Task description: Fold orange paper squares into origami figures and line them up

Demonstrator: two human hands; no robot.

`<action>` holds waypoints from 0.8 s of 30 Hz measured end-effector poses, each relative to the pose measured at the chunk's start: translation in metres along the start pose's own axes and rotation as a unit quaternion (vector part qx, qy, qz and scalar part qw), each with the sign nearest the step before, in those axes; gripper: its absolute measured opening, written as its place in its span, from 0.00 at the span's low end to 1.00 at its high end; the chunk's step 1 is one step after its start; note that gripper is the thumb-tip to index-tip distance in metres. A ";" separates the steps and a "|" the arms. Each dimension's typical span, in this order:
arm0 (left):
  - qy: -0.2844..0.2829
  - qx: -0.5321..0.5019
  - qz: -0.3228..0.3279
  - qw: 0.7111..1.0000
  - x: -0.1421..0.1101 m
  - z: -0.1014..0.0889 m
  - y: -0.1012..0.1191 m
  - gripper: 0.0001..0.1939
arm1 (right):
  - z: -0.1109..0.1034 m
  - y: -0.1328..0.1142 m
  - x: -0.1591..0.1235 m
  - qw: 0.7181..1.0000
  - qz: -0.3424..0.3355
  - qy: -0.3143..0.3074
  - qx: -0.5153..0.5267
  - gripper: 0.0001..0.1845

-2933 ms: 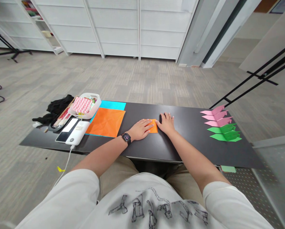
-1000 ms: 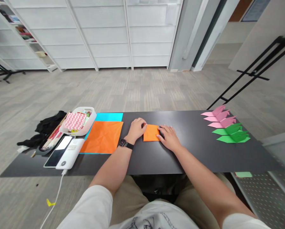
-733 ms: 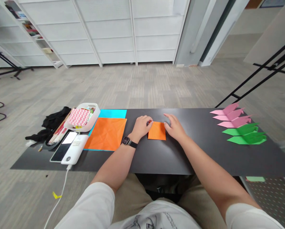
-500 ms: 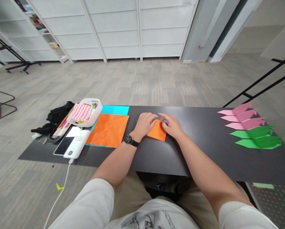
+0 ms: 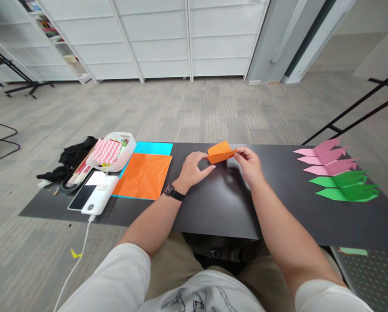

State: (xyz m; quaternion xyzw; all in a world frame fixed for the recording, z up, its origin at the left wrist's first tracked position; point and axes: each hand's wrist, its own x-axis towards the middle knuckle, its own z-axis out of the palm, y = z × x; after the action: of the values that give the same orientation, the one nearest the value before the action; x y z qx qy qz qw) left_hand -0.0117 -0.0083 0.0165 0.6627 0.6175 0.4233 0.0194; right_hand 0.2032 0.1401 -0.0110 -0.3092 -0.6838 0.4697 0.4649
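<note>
One folded orange paper [image 5: 220, 153], tilted, right of the large orange sheet [image 5: 145, 175]: right end pinched in my right hand [image 5: 250, 165], my left hand [image 5: 191, 171] spread by its other end, contact unclear; step, I judge, repositioning, next wanting a steadying left grip.

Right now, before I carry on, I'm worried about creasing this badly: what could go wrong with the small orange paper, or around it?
The grip of the right hand pinches the small orange paper by its right end, while the left hand is open beside the other end, so the sheet might twist or crease askew.

Also, the white device lies near the table's front edge, its cable hanging over; a snag could drag it off.
</note>
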 end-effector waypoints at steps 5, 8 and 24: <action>-0.034 0.045 0.038 0.998 0.002 0.000 0.002 0.03 | 0.002 -0.001 -0.001 0.999 -0.028 -0.034 -0.020 0.09; -0.040 0.072 0.039 0.996 0.002 0.000 0.001 0.06 | 0.002 -0.006 -0.003 0.991 -0.064 -0.036 -0.114 0.21; -0.137 0.100 0.045 0.985 0.000 0.010 -0.003 0.06 | 0.005 -0.020 -0.016 0.886 -0.179 -0.199 -0.378 0.18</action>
State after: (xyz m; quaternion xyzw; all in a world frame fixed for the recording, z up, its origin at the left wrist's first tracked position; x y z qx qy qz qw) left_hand -0.0088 -0.0023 0.0088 0.7398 0.6181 0.2651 0.0185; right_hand 0.2052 0.1169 0.0017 -0.2338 -0.9315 0.1361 0.2430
